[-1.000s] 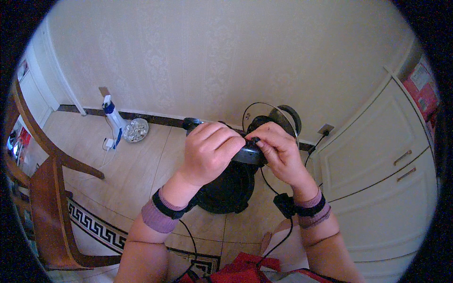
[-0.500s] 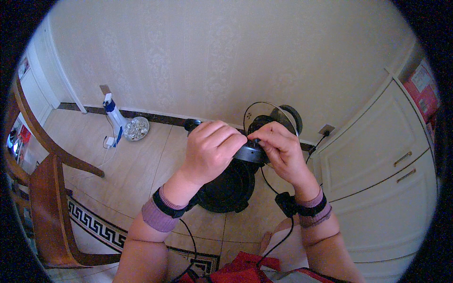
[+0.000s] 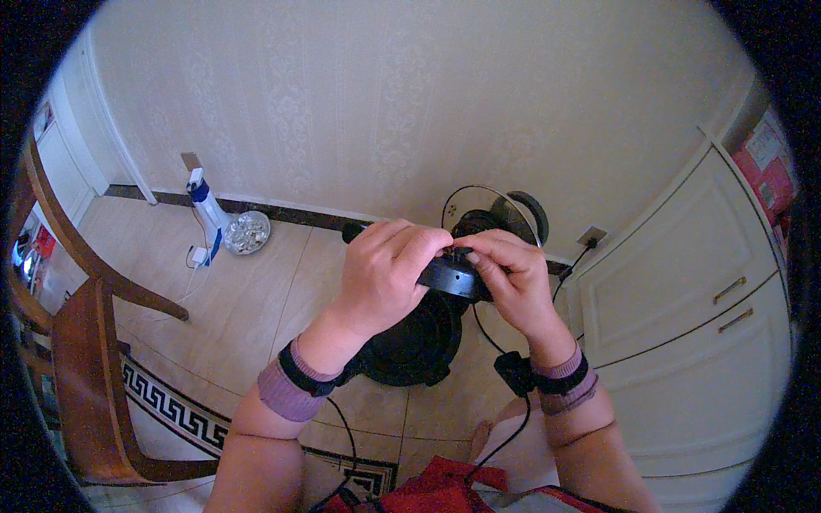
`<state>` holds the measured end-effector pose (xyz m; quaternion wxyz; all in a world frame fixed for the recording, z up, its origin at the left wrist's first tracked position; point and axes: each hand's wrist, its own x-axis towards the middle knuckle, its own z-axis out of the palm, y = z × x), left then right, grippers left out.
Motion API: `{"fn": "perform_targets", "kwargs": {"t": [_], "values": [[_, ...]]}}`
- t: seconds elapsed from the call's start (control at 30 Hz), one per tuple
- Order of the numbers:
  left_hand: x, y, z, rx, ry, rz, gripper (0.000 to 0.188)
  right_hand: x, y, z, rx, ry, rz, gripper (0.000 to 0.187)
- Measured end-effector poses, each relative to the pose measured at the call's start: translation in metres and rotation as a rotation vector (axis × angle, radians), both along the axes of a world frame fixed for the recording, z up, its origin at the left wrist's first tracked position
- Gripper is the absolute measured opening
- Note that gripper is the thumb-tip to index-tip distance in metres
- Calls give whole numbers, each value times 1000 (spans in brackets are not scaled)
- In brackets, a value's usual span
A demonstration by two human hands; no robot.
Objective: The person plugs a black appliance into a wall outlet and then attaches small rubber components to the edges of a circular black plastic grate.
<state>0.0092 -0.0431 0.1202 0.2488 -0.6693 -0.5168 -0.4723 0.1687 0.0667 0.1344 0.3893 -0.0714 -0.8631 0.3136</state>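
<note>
My left hand (image 3: 380, 269) is closed around a black part with a curved, smooth side (image 3: 453, 278); a dark end of it sticks out past my knuckles. Thumb and fingertips of my right hand (image 3: 509, 269) pinch together at the top of this part, close to my left fingertips. What they pinch is too small to make out. Beneath my hands, a round black pan-like vessel (image 3: 410, 342) sits on the floor, partly covered by my left hand and the held part. A glass lid with a pale rim (image 3: 446, 205) leans behind, near the wall.
A wooden chair (image 3: 85, 376) stands at left, by a patterned floor border (image 3: 175, 410). Against the wall are a white-and-blue upright object (image 3: 205, 205) and a foil-like bowl (image 3: 248, 232). White cabinets (image 3: 684, 282) rise at right, near a plugged-in socket (image 3: 592, 236). Cords hang from my wristbands.
The held part has shifted slightly, showing more of its curved side. My left hand has turned a little, its fingertips nearer my right fingers; my right hand has moved only slightly.
</note>
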Motion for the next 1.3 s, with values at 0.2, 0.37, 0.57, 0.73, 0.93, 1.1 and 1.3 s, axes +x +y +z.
{"fn": "perform_targets", "kwargs": {"t": [0.2,0.37,0.57,0.73,0.93,1.1,1.3], "values": [[2,-1,2,-45,-11,4,32,3,3,-2,-66,-32,23,21],[1,-1,1,-34,-31,59,30,6,0,0,-138,-113,39,22],[1,1,0,-24,-53,46,26,6,2,2,-43,-125,137,29],[2,1,0,-5,-54,7,22,9,2,3,-118,-141,153,35],[1,3,-2,28,-86,-13,23,7,1,4,16,-125,160,46],[0,4,-4,86,-79,-14,24,5,3,0,24,-146,127,49],[-1,5,-5,104,-90,-70,27,4,4,-5,-42,-149,111,49]]}}
